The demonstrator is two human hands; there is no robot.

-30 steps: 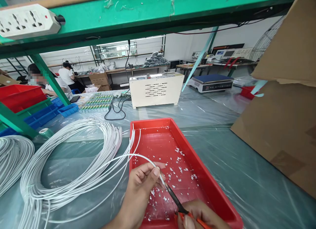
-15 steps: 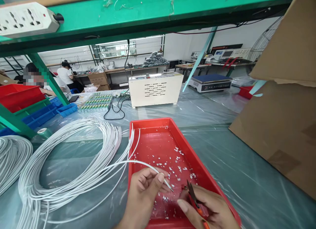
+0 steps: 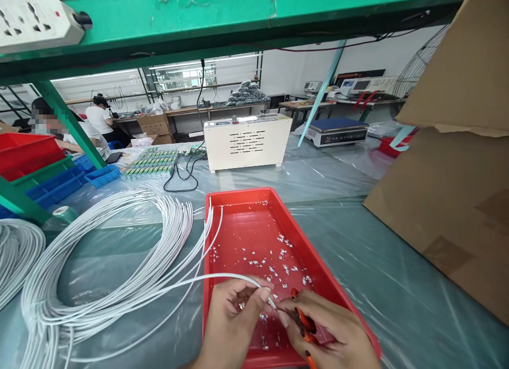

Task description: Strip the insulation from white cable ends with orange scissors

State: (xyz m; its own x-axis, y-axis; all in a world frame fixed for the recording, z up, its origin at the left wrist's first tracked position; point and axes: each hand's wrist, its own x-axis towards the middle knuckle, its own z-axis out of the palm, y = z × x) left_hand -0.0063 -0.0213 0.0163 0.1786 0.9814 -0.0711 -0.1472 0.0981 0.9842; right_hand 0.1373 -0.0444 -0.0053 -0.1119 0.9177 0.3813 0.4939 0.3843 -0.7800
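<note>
White cable (image 3: 228,275), one strand, is held over the red tray (image 3: 238,226). It leaves the coil (image 3: 175,231) on the person's left, crosses the tray's left rim in a low arch, then slopes down and rightward, its free end between the two hands. Long axis near the end: slanting from the left hand (image 3: 234,318) toward the right hand (image 3: 342,329) and slightly back toward the body.

Left fingers pinched on the cable just short of the end, thumb uppermost. Left hand is the nearer for grip; right fingertips right by the tip, whether touching cannot be told. Right fingers also curled round an orange-handled hand tool (image 3: 304,320), lodged in the palm; its working end is partly hidden, open or closed unclear.

Containers. Red tray: shallow, long side running away from the person, pale scraps (image 3: 284,240) strewn over its floor, denser toward the right side. A few other strand ends rest over its far-left corner. Beyond the coil, at far left: red bin (image 3: 29,154), green bin (image 3: 47,174) and blue bin (image 3: 102,175); contents cannot be made out. Second coil (image 3: 19,257) at the left edge, on the plastic-covered counter (image 3: 326,215).
</note>
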